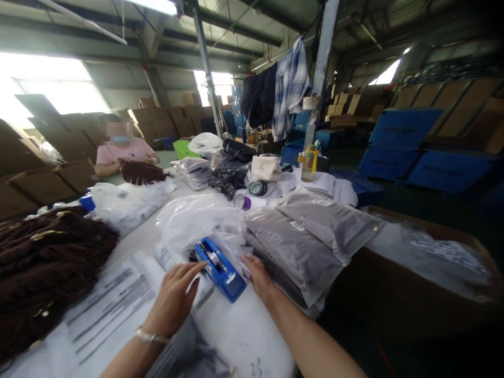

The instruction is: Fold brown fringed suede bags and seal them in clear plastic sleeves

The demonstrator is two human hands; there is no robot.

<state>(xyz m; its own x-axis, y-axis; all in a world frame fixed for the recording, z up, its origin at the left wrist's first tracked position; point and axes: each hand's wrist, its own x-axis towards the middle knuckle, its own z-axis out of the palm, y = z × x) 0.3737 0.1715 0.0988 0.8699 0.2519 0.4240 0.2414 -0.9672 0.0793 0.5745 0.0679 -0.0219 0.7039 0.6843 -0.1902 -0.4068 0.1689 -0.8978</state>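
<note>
1. A pale table is being loaded from all sides here.
2. Left, brown cloth is heaped up.
3. Near middle, a blue tape dispenser is set beside clear plastic.
4. Right, grey packages are stacked, overlapping.
5. Far right, a bottle is stood by papers.

The tape dispenser is glossy plastic, the packages shiny film, the garments matt cloth.

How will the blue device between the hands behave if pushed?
The blue device is probably stiff, given its straight edges and hard-looking shell. Tipping seems unlikely: it lies low and long. It might drag the clear plastic bunched beside it.
</note>
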